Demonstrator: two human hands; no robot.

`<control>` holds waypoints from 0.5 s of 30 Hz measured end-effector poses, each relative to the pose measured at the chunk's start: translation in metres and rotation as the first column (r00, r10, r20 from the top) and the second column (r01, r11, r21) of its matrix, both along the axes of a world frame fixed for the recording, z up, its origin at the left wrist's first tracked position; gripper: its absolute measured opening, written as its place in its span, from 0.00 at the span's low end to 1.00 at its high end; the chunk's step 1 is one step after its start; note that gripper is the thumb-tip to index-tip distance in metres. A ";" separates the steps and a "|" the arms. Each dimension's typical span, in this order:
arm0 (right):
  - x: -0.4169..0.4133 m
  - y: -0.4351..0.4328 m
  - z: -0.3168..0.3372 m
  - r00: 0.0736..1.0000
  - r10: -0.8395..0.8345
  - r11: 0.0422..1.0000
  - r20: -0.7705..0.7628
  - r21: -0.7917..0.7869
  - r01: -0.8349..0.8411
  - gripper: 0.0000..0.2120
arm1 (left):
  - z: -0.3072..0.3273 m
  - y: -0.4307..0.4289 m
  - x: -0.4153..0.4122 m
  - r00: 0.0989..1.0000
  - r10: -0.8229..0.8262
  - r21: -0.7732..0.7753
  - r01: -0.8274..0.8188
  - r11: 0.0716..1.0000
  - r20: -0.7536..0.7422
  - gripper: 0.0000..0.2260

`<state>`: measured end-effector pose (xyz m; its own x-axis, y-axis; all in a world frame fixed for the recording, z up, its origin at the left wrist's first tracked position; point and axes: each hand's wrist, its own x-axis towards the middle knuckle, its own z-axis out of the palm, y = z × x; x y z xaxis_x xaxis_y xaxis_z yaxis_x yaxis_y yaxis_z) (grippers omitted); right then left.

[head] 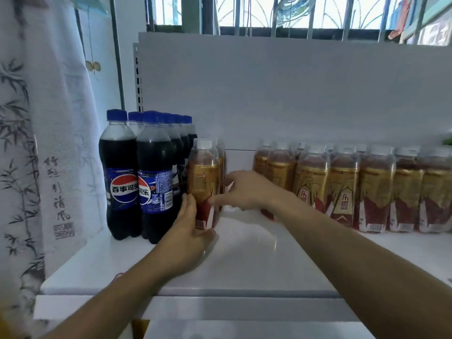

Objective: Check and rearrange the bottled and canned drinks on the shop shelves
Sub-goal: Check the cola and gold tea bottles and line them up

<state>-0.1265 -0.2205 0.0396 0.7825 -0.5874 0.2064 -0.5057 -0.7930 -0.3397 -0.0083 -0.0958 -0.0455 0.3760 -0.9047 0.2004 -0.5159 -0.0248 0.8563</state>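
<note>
On the white shelf (244, 253), just beside the cola bottles (137, 177), the left hand (188, 233) grips the front gold bottle (204, 177) at its base; the right hand (244, 192) presses its side with straight fingers. Uneven pressure could tip it into the cola bottles.
</note>
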 end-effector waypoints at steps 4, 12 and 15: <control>0.018 -0.003 -0.028 0.998 -0.001 1.000 0.066 0.005 0.001 0.23 | 0.002 0.000 0.003 0.999 -0.039 0.071 0.039 0.997 -0.007 0.49; 0.023 -0.003 -0.033 0.997 -0.054 0.997 0.054 -0.057 0.057 0.34 | 0.007 0.005 0.000 0.998 -0.041 0.027 0.042 0.999 -0.047 0.50; 0.012 0.002 -0.013 0.995 -0.045 0.982 -0.087 -0.185 0.028 0.30 | 0.008 0.008 -0.006 0.999 0.032 -0.076 -0.033 0.997 -0.012 0.39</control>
